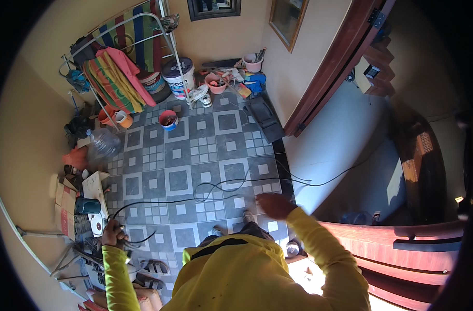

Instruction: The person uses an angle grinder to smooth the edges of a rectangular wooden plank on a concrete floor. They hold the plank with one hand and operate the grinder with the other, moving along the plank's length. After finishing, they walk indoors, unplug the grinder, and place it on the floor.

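My left hand [113, 233] is closed around a black cable [159, 201] at the left, and a short end of it curls out beside the fingers. From there the cable runs across the tiled floor, makes a loose loop in the middle and trails through the doorway at the right. My right hand [275, 206] is stretched forward above the floor near that loop. Its fingers are smeared by motion, so whether they grip the cable cannot be made out. Just past my left hand lies a white board-like piece [95, 189] with a dark green cylindrical thing [87, 206] by it.
Along the left wall are a clear water jug [104, 142], a cardboard box [65, 202] and sandals [154, 266]. A red-and-blue tub [168, 119] stands on the floor. Farther back are a large white bucket [179, 78] and a metal rack hung with cloths [115, 78]. A wooden door [402, 243] is at the right.
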Tool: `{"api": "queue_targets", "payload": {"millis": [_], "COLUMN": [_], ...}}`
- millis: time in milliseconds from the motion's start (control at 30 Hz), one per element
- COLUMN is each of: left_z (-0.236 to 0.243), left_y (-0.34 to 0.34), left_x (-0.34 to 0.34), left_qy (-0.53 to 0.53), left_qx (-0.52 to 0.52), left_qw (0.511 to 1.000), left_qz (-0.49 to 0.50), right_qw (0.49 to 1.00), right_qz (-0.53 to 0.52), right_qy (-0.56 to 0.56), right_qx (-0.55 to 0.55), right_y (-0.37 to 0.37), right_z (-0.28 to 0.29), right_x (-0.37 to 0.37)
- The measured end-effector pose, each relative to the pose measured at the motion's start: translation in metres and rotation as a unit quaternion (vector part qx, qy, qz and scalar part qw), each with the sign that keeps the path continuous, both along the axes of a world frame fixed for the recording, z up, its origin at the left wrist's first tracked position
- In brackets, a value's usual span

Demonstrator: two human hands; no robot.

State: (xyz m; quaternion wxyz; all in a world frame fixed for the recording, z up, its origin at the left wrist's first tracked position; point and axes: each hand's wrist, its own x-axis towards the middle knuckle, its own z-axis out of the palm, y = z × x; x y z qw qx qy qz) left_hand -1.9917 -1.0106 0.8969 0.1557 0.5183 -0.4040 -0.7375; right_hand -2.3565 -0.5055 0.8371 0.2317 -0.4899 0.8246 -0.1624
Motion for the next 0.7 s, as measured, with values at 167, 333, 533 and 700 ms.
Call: {"api": "queue_targets", "payload": {"millis": [167, 333, 533, 700], "left_z": [-0.023, -0.028, -0.007, -0.022], "left_y": [0.087, 0.186, 0.176, 0.086], "left_x": [-0.052, -0.122, -0.117, -0.066], "left_qy": [0.099, 0.146, 0.223, -0.022], "left_qx": [-0.023, -0.103, -0.193, -0.28], "left_qw": [0.995, 0.977, 0.88, 0.858], "left_qz": [-0.015, -0.115, -0.371, -0.43], "right_qw": [0.958, 0.949, 0.948, 0.977], "right_qz": [0.15, 0.117, 0.073, -0.096], "right_qy": [-0.157, -0.093, -0.184, -0.179], "right_qx": [-0.19, -0.279, -0.249, -0.063], "right_y": [-0.118, -0.169, -0.108, 0.04], "right_z": [0.054, 0.102, 0.135, 0.139], "right_x": [0.101, 0.099, 0.02, -0.043]}}
